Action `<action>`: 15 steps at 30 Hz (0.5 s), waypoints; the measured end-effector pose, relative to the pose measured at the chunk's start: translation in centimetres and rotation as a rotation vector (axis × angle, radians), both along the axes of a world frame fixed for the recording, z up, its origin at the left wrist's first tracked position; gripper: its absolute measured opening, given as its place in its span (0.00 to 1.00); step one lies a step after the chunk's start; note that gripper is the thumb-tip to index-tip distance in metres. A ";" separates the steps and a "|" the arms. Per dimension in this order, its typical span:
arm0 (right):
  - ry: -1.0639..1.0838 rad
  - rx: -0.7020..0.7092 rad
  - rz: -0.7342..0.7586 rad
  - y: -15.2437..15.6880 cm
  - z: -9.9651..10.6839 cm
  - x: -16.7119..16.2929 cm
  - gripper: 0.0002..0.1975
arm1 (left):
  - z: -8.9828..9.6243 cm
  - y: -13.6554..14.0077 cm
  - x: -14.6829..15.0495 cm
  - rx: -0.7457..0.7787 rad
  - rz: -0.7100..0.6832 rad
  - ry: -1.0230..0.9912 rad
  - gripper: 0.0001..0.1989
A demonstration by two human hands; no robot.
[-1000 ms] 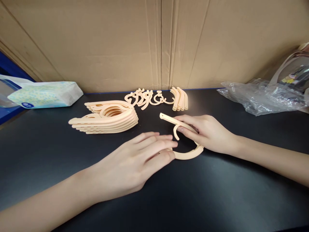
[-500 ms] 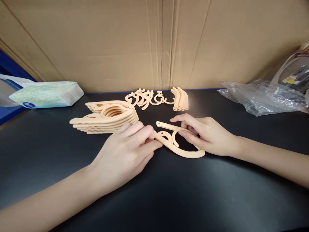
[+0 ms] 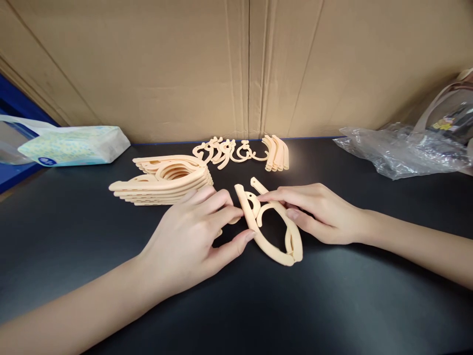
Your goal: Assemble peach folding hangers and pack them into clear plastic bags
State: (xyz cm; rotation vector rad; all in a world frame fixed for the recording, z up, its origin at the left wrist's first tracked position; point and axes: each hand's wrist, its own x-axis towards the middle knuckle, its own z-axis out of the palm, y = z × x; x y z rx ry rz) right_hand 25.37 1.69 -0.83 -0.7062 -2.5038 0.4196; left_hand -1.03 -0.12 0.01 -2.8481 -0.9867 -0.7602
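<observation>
Both left hand (image 3: 199,231) and right hand (image 3: 321,212) flanked a folding clothes hanger (image 3: 269,250) on the tabletop (image 3: 236,310), its joint (image 3: 294,257) newly swung nearer: apparently repositioned, not opened.
Left fingers (image 3: 236,245) lay parted against one arm (image 3: 244,203); the right hand's grip was unclear.

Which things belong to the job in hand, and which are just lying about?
Likely job parts:
single folded cream plastic hanger
stacked folded cream hangers
loose cream plastic hooks
curved cream plastic bars

Apparently just lying about:
pale patterned tissue pack
crumpled clear plastic bag
transparent item with strap
</observation>
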 end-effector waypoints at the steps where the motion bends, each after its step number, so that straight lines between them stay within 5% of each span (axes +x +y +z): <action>1: 0.002 0.029 0.024 -0.1 0.0 0.0 0.17 | 0.1 0.0 0.0 -0.008 0.025 -0.002 0.14; 9: -0.092 0.263 0.090 -0.9 0.3 -0.9 0.18 | 0.6 0.1 0.2 -0.073 0.126 -0.006 0.12; 15: -0.148 0.289 0.157 -1.1 0.1 -1.1 0.25 | 0.7 -0.3 0.6 -0.081 0.224 -0.011 0.07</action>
